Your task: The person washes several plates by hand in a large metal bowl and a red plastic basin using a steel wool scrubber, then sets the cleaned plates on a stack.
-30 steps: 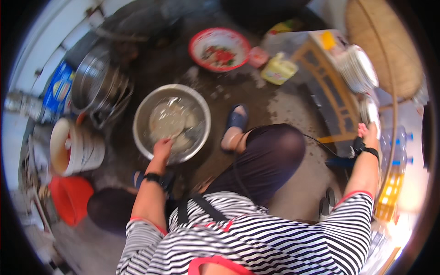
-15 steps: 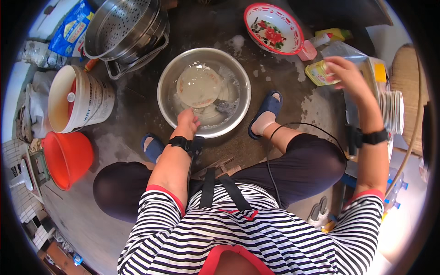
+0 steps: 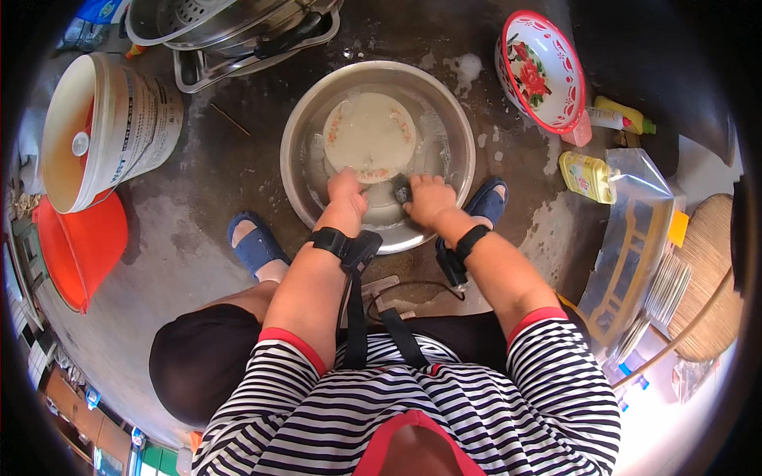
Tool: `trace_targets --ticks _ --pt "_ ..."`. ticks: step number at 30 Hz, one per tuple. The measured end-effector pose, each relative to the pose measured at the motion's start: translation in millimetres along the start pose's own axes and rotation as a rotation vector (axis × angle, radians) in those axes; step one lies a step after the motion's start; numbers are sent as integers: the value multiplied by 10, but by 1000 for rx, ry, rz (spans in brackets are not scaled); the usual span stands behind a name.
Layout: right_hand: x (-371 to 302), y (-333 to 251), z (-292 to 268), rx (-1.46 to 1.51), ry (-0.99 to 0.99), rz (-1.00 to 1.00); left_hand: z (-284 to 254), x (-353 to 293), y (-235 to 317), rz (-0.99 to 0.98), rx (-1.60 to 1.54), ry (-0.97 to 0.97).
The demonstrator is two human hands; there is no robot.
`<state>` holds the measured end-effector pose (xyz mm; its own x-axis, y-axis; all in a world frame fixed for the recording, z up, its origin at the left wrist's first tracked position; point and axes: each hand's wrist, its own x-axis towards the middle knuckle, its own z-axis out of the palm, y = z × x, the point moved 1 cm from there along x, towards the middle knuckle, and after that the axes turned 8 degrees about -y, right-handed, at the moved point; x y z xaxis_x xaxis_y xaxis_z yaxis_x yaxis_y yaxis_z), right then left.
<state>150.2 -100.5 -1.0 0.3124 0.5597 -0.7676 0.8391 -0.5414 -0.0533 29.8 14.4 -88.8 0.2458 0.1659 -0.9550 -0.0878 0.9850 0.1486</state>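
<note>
A large metal basin (image 3: 290,163) with water stands on the floor between my feet. A pale plate (image 3: 370,131) with an orange floral pattern along its rim lies in it. My left hand (image 3: 346,193) grips the near edge of this plate, its thumb side partly showing. Just to the right, my right hand (image 3: 430,198) is closed over a dark grey scouring pad (image 3: 402,189), next to the plate's near right edge. The fingertips under the pad are hidden.
A red-rimmed enamel bowl (image 3: 567,87), a yellow bottle (image 3: 587,176) and stacked plates (image 3: 669,287) are on the right. At left are a white bucket (image 3: 147,131) and a red bucket (image 3: 91,246). Steel steamer pots (image 3: 226,40) stand at the far left.
My right hand has come from beside the yellow bottle down into the basin and is now on the scouring pad. My left hand stays at the plate. The whole view has shifted.
</note>
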Motion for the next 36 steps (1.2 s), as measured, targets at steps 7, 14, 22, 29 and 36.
trace_targets --ticks 7,14,22,29,36 --pt "210 217 -43 201 9 -51 69 -153 -45 78 39 32" --pt "394 622 -651 662 201 -49 -4 -319 -39 368 127 -22" --pt "321 -107 -601 677 434 -179 44 -572 0 653 171 7" --pt "378 -298 -261 254 331 -277 -7 -636 -79 587 67 -47" --pt "805 -586 -420 259 245 -191 -30 -681 -171 473 162 -119"
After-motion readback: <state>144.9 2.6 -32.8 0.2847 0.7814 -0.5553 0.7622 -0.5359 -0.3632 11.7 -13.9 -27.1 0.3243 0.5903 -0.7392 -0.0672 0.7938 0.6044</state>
